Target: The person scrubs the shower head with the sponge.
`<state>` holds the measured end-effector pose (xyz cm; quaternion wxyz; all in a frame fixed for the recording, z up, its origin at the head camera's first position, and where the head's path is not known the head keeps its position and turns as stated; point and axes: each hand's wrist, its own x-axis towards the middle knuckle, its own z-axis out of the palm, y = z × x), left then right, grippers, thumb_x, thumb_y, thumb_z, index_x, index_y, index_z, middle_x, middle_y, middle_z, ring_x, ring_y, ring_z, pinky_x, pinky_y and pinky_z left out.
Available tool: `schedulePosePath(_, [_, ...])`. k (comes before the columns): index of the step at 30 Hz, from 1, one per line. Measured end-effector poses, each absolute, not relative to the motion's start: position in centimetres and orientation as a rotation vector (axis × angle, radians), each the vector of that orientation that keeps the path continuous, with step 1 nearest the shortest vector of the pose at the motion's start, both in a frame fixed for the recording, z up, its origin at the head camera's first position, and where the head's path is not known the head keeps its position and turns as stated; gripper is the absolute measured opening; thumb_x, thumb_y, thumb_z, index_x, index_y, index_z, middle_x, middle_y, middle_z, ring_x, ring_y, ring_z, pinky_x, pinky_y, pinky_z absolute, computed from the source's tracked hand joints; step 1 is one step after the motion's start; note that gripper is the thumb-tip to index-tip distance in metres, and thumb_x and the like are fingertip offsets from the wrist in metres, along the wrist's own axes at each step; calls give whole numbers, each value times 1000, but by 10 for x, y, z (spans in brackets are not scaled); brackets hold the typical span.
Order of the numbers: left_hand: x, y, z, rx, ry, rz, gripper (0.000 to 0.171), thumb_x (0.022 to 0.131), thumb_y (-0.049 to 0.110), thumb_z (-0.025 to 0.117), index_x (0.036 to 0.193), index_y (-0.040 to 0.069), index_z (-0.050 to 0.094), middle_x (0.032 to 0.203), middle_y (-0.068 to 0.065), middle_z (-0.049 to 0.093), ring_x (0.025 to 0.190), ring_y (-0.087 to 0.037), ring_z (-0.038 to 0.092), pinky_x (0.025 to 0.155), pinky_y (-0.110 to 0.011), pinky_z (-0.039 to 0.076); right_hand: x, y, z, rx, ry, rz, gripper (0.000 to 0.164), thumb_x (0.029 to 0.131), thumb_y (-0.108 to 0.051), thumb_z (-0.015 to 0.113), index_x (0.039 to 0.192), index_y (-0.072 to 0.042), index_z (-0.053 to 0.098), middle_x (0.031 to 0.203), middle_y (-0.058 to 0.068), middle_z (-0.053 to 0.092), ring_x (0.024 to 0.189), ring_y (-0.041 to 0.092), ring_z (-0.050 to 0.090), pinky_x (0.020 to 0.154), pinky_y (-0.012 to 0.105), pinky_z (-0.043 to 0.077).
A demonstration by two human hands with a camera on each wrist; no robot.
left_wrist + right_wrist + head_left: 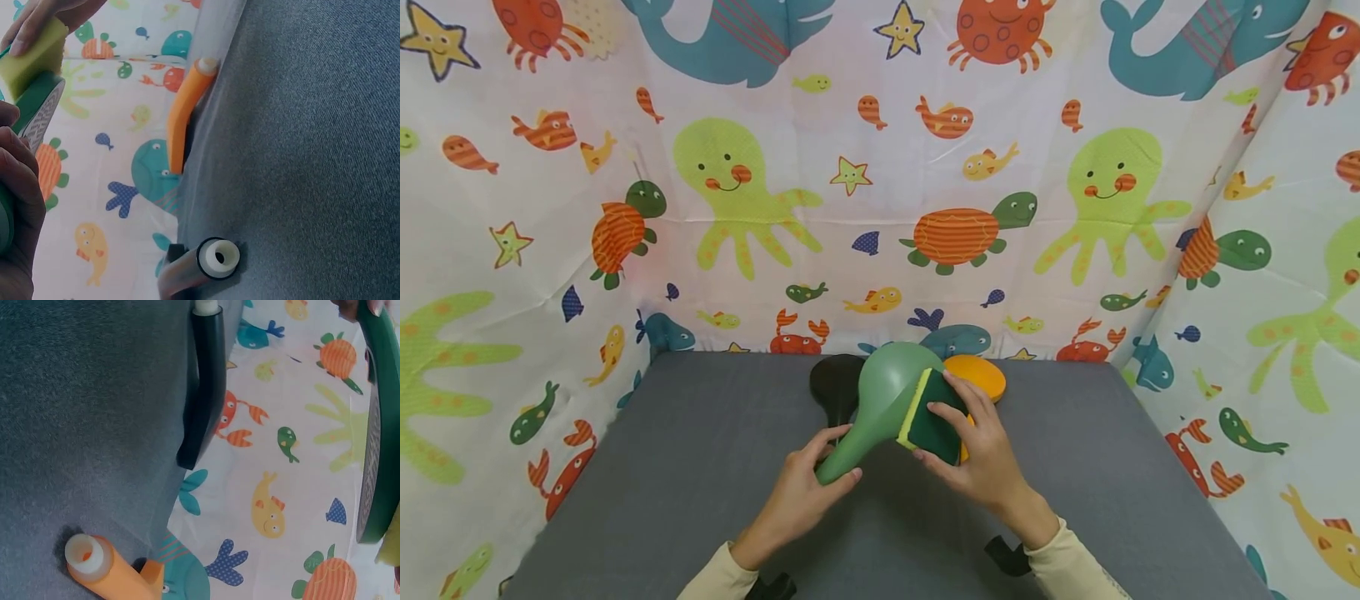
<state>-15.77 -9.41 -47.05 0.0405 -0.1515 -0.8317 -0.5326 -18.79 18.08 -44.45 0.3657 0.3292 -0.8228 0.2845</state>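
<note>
My left hand (pixel 801 487) grips the handle of a green handheld shower head (pixel 891 379), which tilts up and away with its smooth back showing in the head view. A yellow sponge with a dark green scouring side (pixel 940 421) is pinched by the fingers and thumb of my right hand (pixel 992 467). Its yellow face lies against the shower head's rounded back; the left wrist view shows that sponge (pixel 37 59) over the head's edge. The perforated grey spray face (pixel 370 462) looks toward the table in the right wrist view.
Behind the hands, a black shower head (pixel 835 385) and an orange shower head (pixel 981 377) lie on the grey table (pixel 700 467). A curtain (pixel 865 67) printed with sea animals stands along the back and both sides. Black wrist mounts (pixel 1007 557) sit by the sleeves.
</note>
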Motion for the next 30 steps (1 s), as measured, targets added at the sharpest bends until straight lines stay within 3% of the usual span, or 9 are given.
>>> schedulePosePath(8, [-156,-99,-472,-534,-2543,-1541,57,83,25,79,135,29,55,88,7,68,62,-5,54,57,-24,46,-196,194,-443,835,-2182,849,54,80,-44,77,124,-17,63,152,14,42,134,35,42,91,58,52])
schedulePosePath(19, [-152,-102,-474,-641,-2531,-1462,56,84,24,78,135,27,55,86,6,66,59,-1,50,53,-22,44,-202,200,-441,794,-2172,851,55,74,-36,81,123,-16,64,149,14,46,134,33,44,94,60,50])
schedulePosePath(23, [-153,-100,-475,-651,-2516,-1448,57,83,24,79,135,29,55,86,6,66,60,-1,50,53,-22,44,-199,196,-440,818,-2164,835,54,76,-41,79,123,-17,64,149,15,46,134,34,43,92,59,52])
schedulePosePath(30, [-155,-97,-476,-681,-2490,-1434,58,83,22,79,135,29,55,87,6,67,61,-1,50,55,-22,44,-195,190,-439,884,-2123,765,56,86,-61,63,121,-17,65,147,17,47,131,35,45,88,58,53])
